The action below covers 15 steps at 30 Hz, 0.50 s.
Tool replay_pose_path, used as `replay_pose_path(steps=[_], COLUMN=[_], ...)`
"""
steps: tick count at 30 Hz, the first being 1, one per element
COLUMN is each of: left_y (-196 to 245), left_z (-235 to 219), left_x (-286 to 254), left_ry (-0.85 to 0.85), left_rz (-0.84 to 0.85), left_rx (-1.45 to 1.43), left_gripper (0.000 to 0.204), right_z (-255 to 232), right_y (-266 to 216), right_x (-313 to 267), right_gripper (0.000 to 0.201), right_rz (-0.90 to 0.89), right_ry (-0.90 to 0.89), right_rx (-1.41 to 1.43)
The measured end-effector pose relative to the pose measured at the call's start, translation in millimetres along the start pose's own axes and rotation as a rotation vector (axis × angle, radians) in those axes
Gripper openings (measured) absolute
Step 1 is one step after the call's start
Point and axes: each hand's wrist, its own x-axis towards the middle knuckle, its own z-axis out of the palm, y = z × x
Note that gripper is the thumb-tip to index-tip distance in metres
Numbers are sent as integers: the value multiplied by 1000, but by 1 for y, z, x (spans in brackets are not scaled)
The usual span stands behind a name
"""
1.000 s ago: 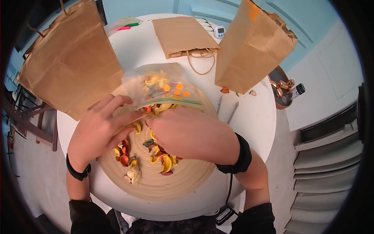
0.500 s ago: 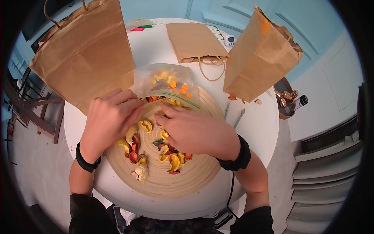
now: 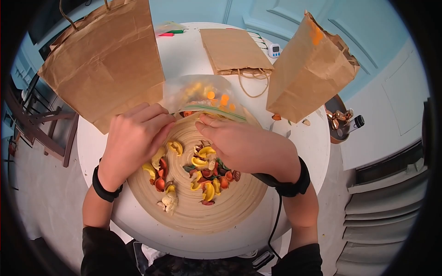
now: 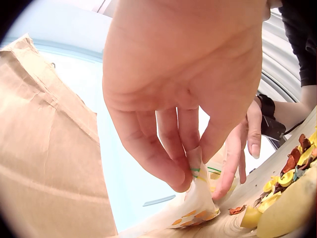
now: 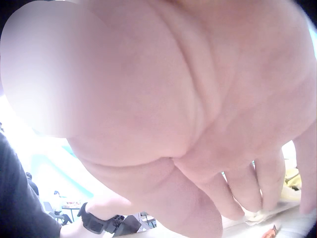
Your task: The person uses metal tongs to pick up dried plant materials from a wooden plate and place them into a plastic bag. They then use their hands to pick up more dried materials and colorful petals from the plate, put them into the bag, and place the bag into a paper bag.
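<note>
A clear zip bag (image 3: 202, 87) with a green seal line lies at the back of a round woven mat (image 3: 184, 218), holding yellow and orange pieces. My left hand (image 3: 138, 138) pinches the left corner of its mouth, also plain in the left wrist view, where the bag (image 4: 195, 201) hangs from the fingertips. At the mouth's right part is my right hand (image 3: 246, 145), fingers extended and partly hidden; the right wrist view shows its fingers straight beside the bag edge. Dried petals and peels form a right pile (image 3: 209, 184) and a left pile (image 3: 160, 172) on the mat.
A large paper bag (image 3: 103, 69) stands at the left, another paper bag (image 3: 311, 73) at the right. Behind the mat lies a flat paper bag (image 3: 237, 50), near a small timer (image 3: 274, 50). A brown tray (image 3: 340, 135) sits beyond the right edge.
More petals and peels lie in the right pile beside my right hand. My left hand has closed on the bag's corner, and my right hand has drawn back to the right.
</note>
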Motion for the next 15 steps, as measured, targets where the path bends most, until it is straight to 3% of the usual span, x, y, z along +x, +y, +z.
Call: replay_pose_path(steps=[4, 7, 10, 13, 15], left_y=[1, 0, 0, -1, -1], left_z=[0, 1, 0, 0, 0], left_x=[0, -1, 0, 0, -1], left_ry=[1, -7, -11, -10, -11], left_rz=[1, 3, -6, -14, -15], left_rx=[9, 10, 5, -3, -8], left_gripper=[5, 5, 4, 4, 4], right_z=[21, 31, 12, -2, 12], right_y=[5, 10, 3, -9, -3], right_x=[-3, 0, 3, 6, 1], right_gripper=[40, 33, 50, 45, 45], right_rz=[-83, -78, 34, 147, -23], right_ry=[166, 154, -139, -321, -134], right_rx=[-156, -148, -74, 20, 25])
